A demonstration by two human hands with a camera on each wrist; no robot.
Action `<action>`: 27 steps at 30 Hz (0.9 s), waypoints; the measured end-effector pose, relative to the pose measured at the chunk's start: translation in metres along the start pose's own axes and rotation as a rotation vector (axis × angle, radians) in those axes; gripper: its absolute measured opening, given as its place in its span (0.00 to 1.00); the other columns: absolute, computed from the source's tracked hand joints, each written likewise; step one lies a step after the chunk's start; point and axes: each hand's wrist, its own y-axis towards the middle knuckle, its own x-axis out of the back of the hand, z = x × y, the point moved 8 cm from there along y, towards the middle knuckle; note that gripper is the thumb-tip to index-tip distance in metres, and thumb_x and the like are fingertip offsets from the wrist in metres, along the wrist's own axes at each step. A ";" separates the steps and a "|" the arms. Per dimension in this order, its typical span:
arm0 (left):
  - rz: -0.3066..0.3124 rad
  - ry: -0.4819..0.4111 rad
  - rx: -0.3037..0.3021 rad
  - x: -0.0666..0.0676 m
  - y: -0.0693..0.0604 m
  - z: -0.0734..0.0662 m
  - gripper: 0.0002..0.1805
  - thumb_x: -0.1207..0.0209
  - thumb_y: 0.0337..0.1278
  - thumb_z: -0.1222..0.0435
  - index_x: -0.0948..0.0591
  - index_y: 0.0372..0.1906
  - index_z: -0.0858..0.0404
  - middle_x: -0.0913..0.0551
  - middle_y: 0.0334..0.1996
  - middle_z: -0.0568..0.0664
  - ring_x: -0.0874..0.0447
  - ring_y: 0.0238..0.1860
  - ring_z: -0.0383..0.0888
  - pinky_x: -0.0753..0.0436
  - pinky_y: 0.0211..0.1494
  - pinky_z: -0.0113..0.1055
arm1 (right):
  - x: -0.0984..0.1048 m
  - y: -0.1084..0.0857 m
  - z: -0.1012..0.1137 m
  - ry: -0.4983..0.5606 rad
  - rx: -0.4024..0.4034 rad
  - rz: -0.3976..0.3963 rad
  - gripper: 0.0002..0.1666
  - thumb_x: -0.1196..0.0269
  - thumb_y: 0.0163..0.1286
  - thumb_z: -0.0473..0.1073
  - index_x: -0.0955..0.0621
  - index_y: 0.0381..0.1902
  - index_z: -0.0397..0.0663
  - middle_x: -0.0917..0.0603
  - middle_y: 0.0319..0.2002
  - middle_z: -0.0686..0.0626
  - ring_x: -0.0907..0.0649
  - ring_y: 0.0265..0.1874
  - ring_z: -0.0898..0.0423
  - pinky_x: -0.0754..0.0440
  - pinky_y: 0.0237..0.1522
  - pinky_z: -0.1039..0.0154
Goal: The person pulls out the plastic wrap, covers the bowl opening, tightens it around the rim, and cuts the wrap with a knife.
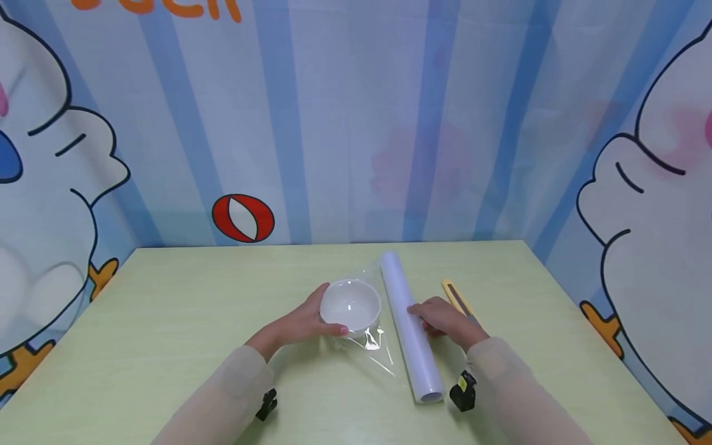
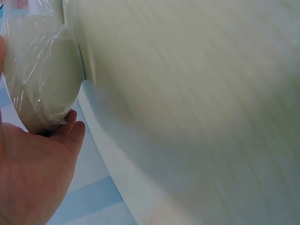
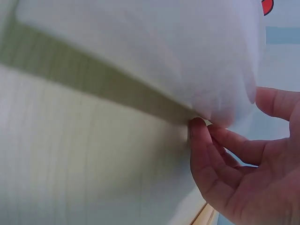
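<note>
A white bowl with clear plastic film around it is held by my left hand, thumb at the near rim and fingers at the far left side. In the left wrist view the film clings in wrinkles to the bowl's outside. The film reaches toward a long roll of cling film, which lies lengthwise to the right of the bowl. My right hand grips this roll near its middle. In the right wrist view the thumb touches one side of the roll, with curled fingers low against the other.
A yellow utility knife lies right of the roll, partly hidden behind my right hand and wrist. Everything rests on a pale green table. A blue striped cloth backdrop with cartoon figures stands behind the table's far edge.
</note>
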 end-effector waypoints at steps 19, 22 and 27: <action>-0.007 0.024 0.036 0.002 -0.004 0.000 0.54 0.32 0.42 0.51 0.53 0.71 0.55 0.38 0.64 0.51 0.38 0.63 0.51 0.35 0.64 0.55 | 0.015 -0.005 0.005 -0.092 0.053 -0.093 0.17 0.41 0.63 0.49 0.28 0.28 0.40 0.30 0.24 0.49 0.30 0.21 0.57 0.28 0.24 0.66; -0.011 0.026 0.031 0.002 -0.004 -0.001 0.54 0.32 0.41 0.51 0.52 0.70 0.56 0.37 0.63 0.50 0.37 0.62 0.50 0.34 0.64 0.55 | 0.017 -0.005 0.007 -0.138 0.065 -0.109 0.18 0.41 0.63 0.49 0.30 0.23 0.43 0.33 0.18 0.51 0.33 0.16 0.59 0.30 0.21 0.67; -0.011 0.022 0.031 0.001 -0.005 -0.001 0.54 0.32 0.41 0.51 0.52 0.70 0.56 0.38 0.64 0.50 0.37 0.62 0.50 0.34 0.64 0.55 | 0.017 -0.004 0.008 -0.236 0.074 -0.110 0.23 0.41 0.63 0.52 0.34 0.15 0.49 0.40 0.11 0.55 0.38 0.11 0.60 0.36 0.17 0.68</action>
